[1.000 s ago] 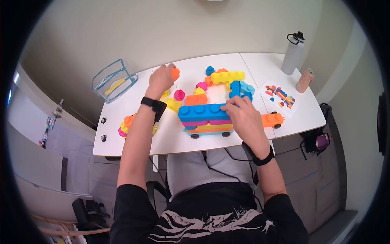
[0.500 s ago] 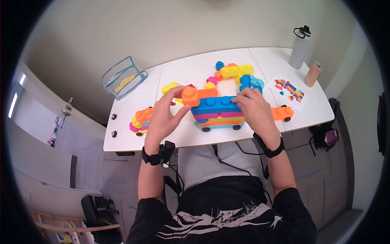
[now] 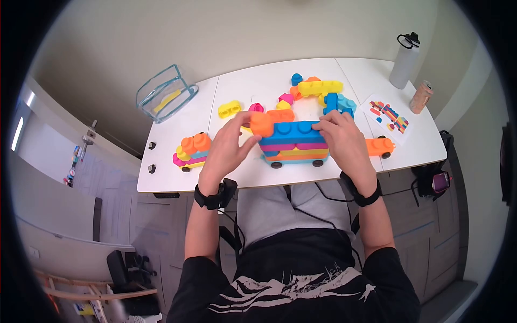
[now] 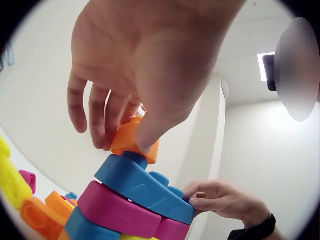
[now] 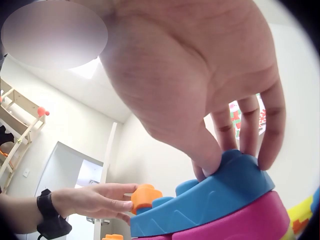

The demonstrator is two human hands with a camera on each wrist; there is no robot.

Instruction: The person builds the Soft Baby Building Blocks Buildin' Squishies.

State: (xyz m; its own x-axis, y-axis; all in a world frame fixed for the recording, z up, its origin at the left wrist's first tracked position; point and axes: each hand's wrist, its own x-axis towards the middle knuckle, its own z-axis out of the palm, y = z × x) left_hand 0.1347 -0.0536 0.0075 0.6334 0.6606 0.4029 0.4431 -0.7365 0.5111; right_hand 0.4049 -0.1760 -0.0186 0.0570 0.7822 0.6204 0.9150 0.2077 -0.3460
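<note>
A black T-shirt [image 3: 293, 253] with short sleeves [image 3: 202, 272] is worn, and on its front a pale print [image 3: 291, 295] of jagged, sketch-like shapes can be seen. The thighs are covered by light grey legwear [image 3: 266, 215]. Around the left wrist a black band [image 3: 208, 200] is fastened, to which a small dark box [image 3: 230, 188] is attached. On the right wrist a similar black strap [image 3: 368, 198] is worn. Across the lap thin black cables [image 3: 321, 221] are laid.
</note>
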